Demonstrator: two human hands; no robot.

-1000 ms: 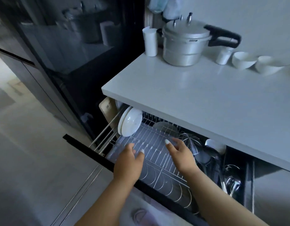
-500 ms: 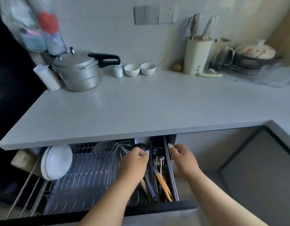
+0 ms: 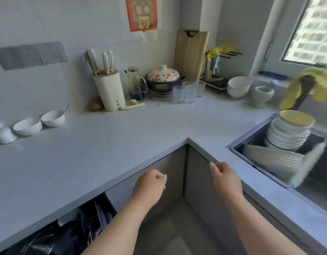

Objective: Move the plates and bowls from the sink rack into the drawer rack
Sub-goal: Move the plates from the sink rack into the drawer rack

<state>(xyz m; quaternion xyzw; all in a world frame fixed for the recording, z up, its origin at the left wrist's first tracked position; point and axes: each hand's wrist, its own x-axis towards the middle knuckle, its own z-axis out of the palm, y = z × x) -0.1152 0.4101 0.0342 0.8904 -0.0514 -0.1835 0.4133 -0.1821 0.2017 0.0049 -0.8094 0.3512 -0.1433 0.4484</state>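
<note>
At the right, the sink rack [image 3: 258,142] holds a tall stack of white bowls [image 3: 285,133] with a yellow-topped one uppermost, and a row of white plates [image 3: 271,159] leaning in front of it. The open drawer rack [image 3: 54,238] shows at the bottom left under the countertop, dark, with utensils in it. My left hand [image 3: 149,186] is loosely curled and holds nothing, in front of the corner cabinet. My right hand [image 3: 227,177] hovers at the counter's edge, fingers bent, also with nothing in it, left of the sink.
The white countertop [image 3: 122,137] carries a knife block [image 3: 109,89], glass jug [image 3: 137,83], lidded pot [image 3: 163,78], several glasses [image 3: 188,91], stacked bowls [image 3: 239,86] and a mortar [image 3: 261,95]. Two small white bowls [image 3: 39,122] sit at the left. A yellow cloth [image 3: 309,83] hangs over the tap.
My view has swung right from the drawer rack to the corner and the sink. Both hands have lifted out of the drawer and moved right, holding nothing.
</note>
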